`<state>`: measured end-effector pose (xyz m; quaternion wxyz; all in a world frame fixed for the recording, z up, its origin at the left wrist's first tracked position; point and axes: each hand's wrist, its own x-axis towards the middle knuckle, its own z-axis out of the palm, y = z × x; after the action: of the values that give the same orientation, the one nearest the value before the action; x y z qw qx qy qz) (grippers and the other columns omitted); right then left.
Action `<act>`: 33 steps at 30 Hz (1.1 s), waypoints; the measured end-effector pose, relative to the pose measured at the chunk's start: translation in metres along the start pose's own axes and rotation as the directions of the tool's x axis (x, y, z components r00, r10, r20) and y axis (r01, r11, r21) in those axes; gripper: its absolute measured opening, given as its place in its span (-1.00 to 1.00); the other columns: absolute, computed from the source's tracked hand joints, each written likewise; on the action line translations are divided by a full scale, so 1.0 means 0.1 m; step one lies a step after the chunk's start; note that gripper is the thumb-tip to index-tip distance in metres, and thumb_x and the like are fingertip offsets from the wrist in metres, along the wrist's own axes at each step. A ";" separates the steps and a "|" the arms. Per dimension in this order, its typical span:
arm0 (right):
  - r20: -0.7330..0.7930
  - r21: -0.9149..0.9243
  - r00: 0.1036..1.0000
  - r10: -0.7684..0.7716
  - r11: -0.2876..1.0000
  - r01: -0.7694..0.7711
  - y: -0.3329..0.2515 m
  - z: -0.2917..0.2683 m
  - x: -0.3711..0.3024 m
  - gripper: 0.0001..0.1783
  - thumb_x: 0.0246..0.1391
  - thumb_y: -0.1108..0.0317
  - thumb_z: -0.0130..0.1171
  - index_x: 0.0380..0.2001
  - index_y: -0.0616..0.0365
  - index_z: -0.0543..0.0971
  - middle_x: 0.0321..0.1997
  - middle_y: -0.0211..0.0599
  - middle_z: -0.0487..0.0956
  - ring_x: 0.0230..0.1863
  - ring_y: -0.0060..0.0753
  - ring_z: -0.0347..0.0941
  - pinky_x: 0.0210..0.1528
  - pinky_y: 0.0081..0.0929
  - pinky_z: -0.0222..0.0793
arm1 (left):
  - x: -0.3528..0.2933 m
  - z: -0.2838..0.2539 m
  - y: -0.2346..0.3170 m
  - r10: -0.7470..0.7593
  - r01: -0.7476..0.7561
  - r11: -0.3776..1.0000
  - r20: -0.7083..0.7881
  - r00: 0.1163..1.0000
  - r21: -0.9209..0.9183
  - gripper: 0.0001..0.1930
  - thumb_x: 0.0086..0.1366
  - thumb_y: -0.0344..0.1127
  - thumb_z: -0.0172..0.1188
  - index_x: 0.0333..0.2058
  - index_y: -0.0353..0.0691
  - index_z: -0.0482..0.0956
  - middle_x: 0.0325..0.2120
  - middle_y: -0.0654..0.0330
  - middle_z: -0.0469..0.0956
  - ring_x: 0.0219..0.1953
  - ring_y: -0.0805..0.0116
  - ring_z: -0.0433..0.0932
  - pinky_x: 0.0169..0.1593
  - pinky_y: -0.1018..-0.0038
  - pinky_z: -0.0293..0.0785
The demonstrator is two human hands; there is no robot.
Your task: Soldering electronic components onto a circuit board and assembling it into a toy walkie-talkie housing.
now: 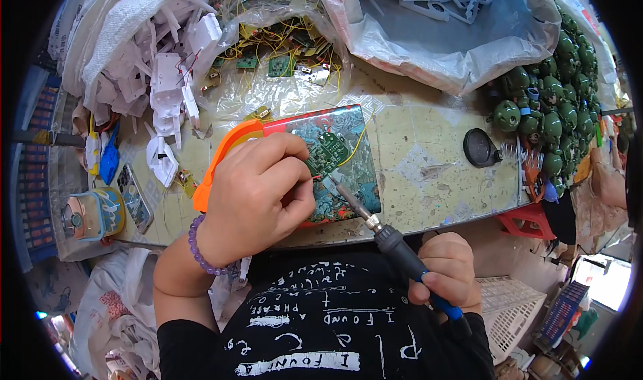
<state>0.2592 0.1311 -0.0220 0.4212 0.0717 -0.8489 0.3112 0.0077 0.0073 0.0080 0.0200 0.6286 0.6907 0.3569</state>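
Observation:
My right hand grips a soldering iron by its black and blue handle. The iron's metal tip reaches the lower edge of a small green circuit board. Over the left of the board, my left hand is closed in a pinch, and a short red wire end shows at its fingertips. The rest of that wire is hidden by the fingers. Under the board lies a worn, solder-spotted plate. A thin yellow wire curves off the board's right side. An orange curved piece stands behind my left hand.
Clear plastic with wired circuit boards lies at the back. White plastic parts spill from a sack at left; another sack holds more. Green round parts are heaped right, near a black round lid. A phone lies left.

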 end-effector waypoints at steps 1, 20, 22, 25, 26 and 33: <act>0.009 0.019 1.000 -0.001 1.000 0.001 0.00 0.00 0.01 -0.57 -0.01 0.18 0.45 -0.24 0.10 0.41 -0.47 -0.39 0.55 -0.52 -0.38 0.49 -0.55 -0.47 0.44 | 0.00 0.00 0.00 0.002 -0.002 1.000 0.002 1.000 0.003 -0.85 -0.11 -0.54 0.28 -0.54 -0.26 0.48 -0.37 0.18 0.54 -0.44 0.17 0.52 -0.33 0.33 0.46; -0.016 0.030 0.995 -0.096 0.995 0.096 0.08 0.12 0.03 -0.62 -0.06 0.24 0.48 -0.34 0.16 0.48 -0.55 -0.38 0.51 -0.61 -0.43 0.42 -0.64 -0.54 0.35 | -0.02 -0.02 -0.02 0.016 -0.016 1.000 0.016 1.000 -0.009 -0.84 -0.10 -0.54 0.29 -0.52 -0.27 0.48 -0.31 0.18 0.55 -0.40 0.16 0.53 -0.29 0.33 0.47; -0.015 0.028 0.995 -0.101 0.994 0.101 0.07 0.12 0.03 -0.62 -0.06 0.25 0.48 -0.34 0.16 0.48 -0.55 -0.37 0.51 -0.61 -0.43 0.41 -0.64 -0.55 0.34 | -0.02 -0.02 -0.02 0.025 -0.025 1.000 0.017 1.000 -0.004 -0.84 -0.10 -0.54 0.29 -0.52 -0.27 0.48 -0.31 0.18 0.55 -0.40 0.16 0.53 -0.29 0.33 0.47; -0.002 0.035 0.995 -0.098 0.995 0.098 0.06 0.13 0.04 -0.63 -0.05 0.25 0.47 -0.33 0.16 0.48 -0.55 -0.37 0.50 -0.62 -0.45 0.40 -0.65 -0.57 0.33 | -0.02 -0.02 -0.03 0.037 -0.037 0.999 0.019 0.999 0.005 -0.84 -0.09 -0.54 0.29 -0.52 -0.27 0.48 -0.30 0.18 0.55 -0.39 0.16 0.53 -0.28 0.32 0.47; 0.004 0.031 0.994 -0.106 0.994 0.106 0.06 0.13 0.05 -0.63 -0.05 0.25 0.47 -0.33 0.15 0.48 -0.55 -0.38 0.49 -0.62 -0.46 0.40 -0.65 -0.58 0.33 | -0.02 -0.01 -0.03 0.034 -0.034 0.999 0.020 0.999 0.005 -0.84 -0.09 -0.54 0.29 -0.52 -0.27 0.48 -0.30 0.18 0.55 -0.39 0.16 0.53 -0.28 0.32 0.47; 0.045 0.002 0.985 -0.167 0.986 0.167 0.05 0.12 0.07 -0.62 -0.03 0.21 0.46 -0.31 0.12 0.47 -0.55 -0.40 0.47 -0.60 -0.49 0.40 -0.66 -0.60 0.33 | -0.02 0.00 -0.04 0.064 -0.063 0.998 -0.002 0.998 0.022 -0.84 -0.09 -0.53 0.30 -0.51 -0.27 0.49 -0.30 0.18 0.55 -0.38 0.15 0.53 -0.27 0.32 0.47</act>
<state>0.2446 0.1293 -0.0248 0.4269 0.1493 -0.8493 0.2724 0.0046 0.0055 0.0054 0.0008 0.6499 0.6742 0.3509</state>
